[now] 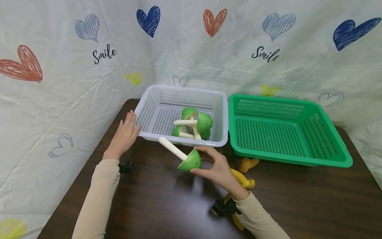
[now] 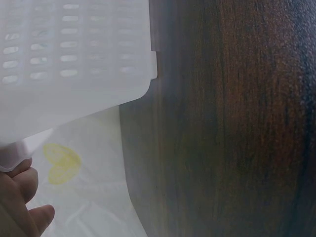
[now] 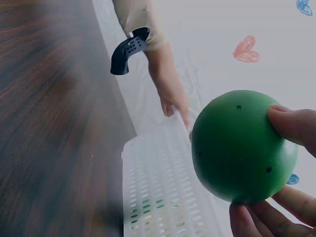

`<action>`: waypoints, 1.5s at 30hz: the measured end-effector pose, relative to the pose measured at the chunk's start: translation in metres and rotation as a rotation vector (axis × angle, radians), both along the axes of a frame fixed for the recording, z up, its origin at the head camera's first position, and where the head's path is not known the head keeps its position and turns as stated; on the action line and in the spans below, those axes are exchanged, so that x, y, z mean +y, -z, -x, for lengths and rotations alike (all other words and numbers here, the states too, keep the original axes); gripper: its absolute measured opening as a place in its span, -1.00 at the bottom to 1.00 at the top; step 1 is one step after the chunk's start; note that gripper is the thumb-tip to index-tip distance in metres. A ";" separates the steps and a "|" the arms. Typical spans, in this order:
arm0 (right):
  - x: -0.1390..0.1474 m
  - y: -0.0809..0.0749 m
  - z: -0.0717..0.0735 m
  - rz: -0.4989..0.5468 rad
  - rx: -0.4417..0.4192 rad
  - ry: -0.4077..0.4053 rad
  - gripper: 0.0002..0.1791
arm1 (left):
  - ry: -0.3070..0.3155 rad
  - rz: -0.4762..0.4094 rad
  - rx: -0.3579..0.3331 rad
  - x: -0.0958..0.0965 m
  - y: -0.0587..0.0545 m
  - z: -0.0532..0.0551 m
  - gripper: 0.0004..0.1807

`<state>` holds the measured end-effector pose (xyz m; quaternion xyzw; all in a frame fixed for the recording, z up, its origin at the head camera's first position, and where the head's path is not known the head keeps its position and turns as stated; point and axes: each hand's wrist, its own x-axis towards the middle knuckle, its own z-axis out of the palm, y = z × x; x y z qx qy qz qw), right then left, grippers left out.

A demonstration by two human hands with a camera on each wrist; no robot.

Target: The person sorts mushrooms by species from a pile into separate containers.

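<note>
One green-capped mushroom (image 1: pixel 191 161) pinched by its cap in right hand's grip (image 1: pixel 218 168), near side of white basket (image 1: pixel 149 113); long axis slants, stem pointing left toward near rim. Left hand (image 1: pixel 123 134), fingers straight, farther off, touches basket's left side.

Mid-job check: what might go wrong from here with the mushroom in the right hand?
Slip: the right hand pinches the mushroom by its smooth, rounded cap, so it could twist loose.

Snag: its stem points toward the white basket and might catch the rim.

Nudge: the yellow curved piece lies close by the right wrist, so the sleeve may brush it.
</note>
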<state>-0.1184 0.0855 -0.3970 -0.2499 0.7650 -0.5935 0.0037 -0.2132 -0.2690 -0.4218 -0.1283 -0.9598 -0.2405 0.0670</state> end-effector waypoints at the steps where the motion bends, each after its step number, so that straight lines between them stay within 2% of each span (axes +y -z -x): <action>1: 0.000 0.000 0.000 0.003 0.001 0.000 -0.31 | -0.001 0.002 0.000 0.000 0.001 0.000 -0.29; 7: -0.001 -0.005 0.002 0.016 -0.004 0.013 -0.30 | -0.003 0.011 0.009 0.000 0.002 -0.001 -0.30; 19: -0.004 -0.007 0.009 0.042 -0.082 0.050 -0.30 | 0.000 0.017 0.006 0.000 0.002 -0.002 -0.28; 26: -0.008 -0.009 0.022 0.057 -0.099 0.074 -0.31 | -0.003 0.017 0.007 0.001 0.001 -0.002 -0.28; 33: -0.014 -0.010 0.037 0.083 -0.182 0.064 -0.34 | -0.009 0.016 0.000 0.002 0.000 -0.002 -0.28; 45: -0.029 -0.016 0.056 0.120 -0.176 0.049 -0.35 | -0.010 0.026 0.013 0.001 0.000 -0.002 -0.28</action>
